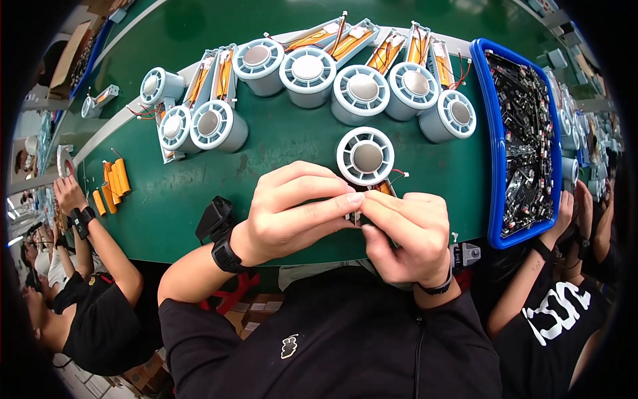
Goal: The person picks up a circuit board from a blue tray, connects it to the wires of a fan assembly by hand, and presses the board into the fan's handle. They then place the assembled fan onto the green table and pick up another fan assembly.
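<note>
Head view: left hand (289,211) and right hand (411,233), fingers half-curled, meet over the near end of the pale-blue fan unit (367,157), which extends beyond them, long axis toward the person; exact grip cannot be told

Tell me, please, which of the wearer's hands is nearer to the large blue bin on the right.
Right. The right hand is left of the large blue bin, apart from it; the left hand is farther left, beyond the right hand.
</note>
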`<control>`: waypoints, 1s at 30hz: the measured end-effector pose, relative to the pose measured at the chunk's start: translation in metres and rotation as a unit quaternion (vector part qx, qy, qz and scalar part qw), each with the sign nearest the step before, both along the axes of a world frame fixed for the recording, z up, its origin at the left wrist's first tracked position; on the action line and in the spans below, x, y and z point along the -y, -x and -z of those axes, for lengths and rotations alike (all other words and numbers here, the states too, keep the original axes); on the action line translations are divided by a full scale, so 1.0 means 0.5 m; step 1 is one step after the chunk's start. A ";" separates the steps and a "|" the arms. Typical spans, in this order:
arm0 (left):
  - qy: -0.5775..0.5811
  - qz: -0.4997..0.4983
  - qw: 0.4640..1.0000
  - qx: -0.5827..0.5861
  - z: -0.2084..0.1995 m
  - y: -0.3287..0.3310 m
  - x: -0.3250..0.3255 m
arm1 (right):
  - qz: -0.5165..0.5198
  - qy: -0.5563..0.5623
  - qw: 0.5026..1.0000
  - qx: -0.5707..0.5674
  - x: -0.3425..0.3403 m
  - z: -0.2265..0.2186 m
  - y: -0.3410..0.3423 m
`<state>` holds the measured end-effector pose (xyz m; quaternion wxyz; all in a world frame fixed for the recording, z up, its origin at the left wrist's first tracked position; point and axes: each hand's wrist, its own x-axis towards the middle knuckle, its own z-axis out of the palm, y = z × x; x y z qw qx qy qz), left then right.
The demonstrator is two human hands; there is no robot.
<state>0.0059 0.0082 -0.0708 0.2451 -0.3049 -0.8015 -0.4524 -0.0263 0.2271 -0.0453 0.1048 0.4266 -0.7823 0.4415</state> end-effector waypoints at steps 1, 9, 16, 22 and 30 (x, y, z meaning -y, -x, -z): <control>0.015 -0.009 1.000 -0.008 0.000 -0.002 0.000 | 0.013 0.004 1.000 0.018 0.002 -0.006 -0.007; 0.036 -0.021 0.998 -0.036 0.001 0.001 0.004 | 0.026 0.025 0.999 0.037 0.017 0.011 -0.010; 0.028 -0.031 0.999 -0.020 -0.002 -0.002 -0.003 | 0.155 -0.002 0.980 0.123 -0.001 -0.021 -0.018; 0.037 -0.025 0.999 -0.015 0.003 -0.008 0.000 | 0.203 -0.038 0.923 0.323 -0.014 -0.005 0.001; 0.041 -0.020 0.999 -0.012 -0.004 0.000 -0.005 | 0.118 0.188 0.912 0.346 -0.005 0.021 -0.019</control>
